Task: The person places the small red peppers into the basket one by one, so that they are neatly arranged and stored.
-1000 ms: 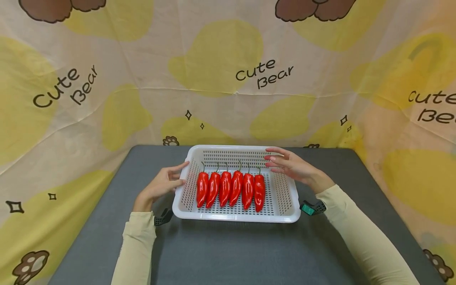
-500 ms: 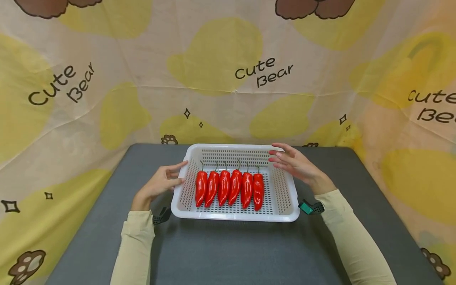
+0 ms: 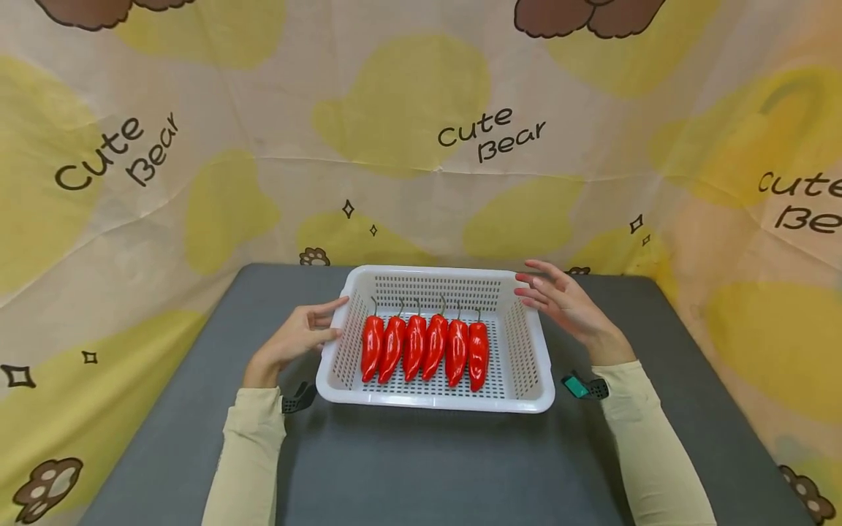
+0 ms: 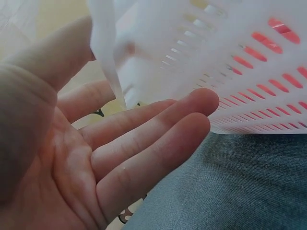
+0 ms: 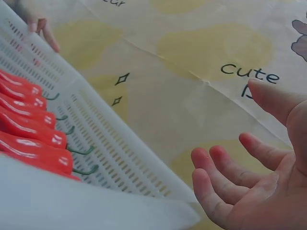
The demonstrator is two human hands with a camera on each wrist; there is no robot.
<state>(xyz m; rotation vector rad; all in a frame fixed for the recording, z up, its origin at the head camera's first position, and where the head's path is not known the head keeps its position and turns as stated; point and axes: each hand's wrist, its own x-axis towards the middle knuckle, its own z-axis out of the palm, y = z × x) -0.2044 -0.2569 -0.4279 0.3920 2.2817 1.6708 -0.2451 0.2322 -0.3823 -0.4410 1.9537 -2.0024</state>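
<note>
A white plastic basket (image 3: 434,403) with slotted walls holds several glossy red peppers (image 3: 414,347), lined up side by side with their green stems toward the back. At the basket's left end, my left hand (image 3: 292,340) grips the rim between thumb and forefinger; the left wrist view shows the other fingers (image 4: 144,182) extended below the rim, outside the slotted wall. My right hand (image 3: 569,307) is at the back right corner, fingers spread and loosely bent, holding nothing. In the right wrist view its palm and fingers (image 5: 223,187) appear beside the basket corner.
Beneath the basket lies a dark grey table surface (image 3: 421,467). A cream and yellow printed cloth (image 3: 395,109) hangs behind the table and along its sides. Each wrist wears a black strap, the right one (image 3: 585,387) with a green patch.
My right hand has moved right and slightly back, from over the basket's inside to its back right corner. The left hand keeps its place at the rim; basket and peppers look unmoved.
</note>
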